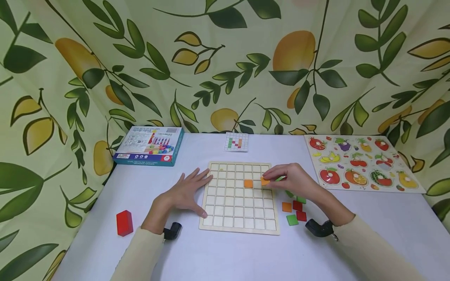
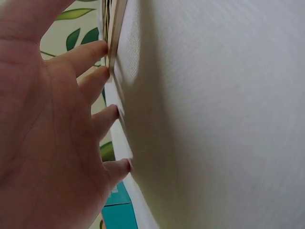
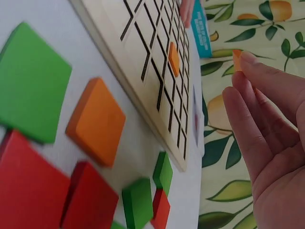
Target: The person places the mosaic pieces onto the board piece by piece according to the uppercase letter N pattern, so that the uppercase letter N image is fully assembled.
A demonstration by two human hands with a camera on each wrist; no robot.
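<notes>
- The work is looking early: on the wooden grid board (image 1: pixel 240 231), one orange square tile (image 1: pixel 248 183) is covering a cell at about one o'clock from the middle, and nearly every other cell is showing bare.
- A second orange tile (image 1: pixel 265 181) is being held at the board's two o'clock, over the right-hand columns — whether it is touching a cell, I cannot tell.
- Left to place, as I judge it, are the loose red, green and orange tiles (image 1: pixel 286 207), which are lying on the tabletop (image 1: pixel 197 253) between three and four o'clock, just beside the board.
- At twelve o'clock, beyond the board, a pattern card (image 1: pixel 236 142) is showing a printed grid with green, red and orange squares; it is probably serving as the guide.
- The right hand (image 1: pixel 295 180) is keeping its grip narrow: thumb and forefinger are pinching the second orange tile by its edges.
- The left hand (image 1: pixel 184 191) is holding nothing — its grip is spread wide, with fingertips touching the board's rim at around ten o'clock and the thumb reaching its edge near eight, apparently steadying it.
</notes>
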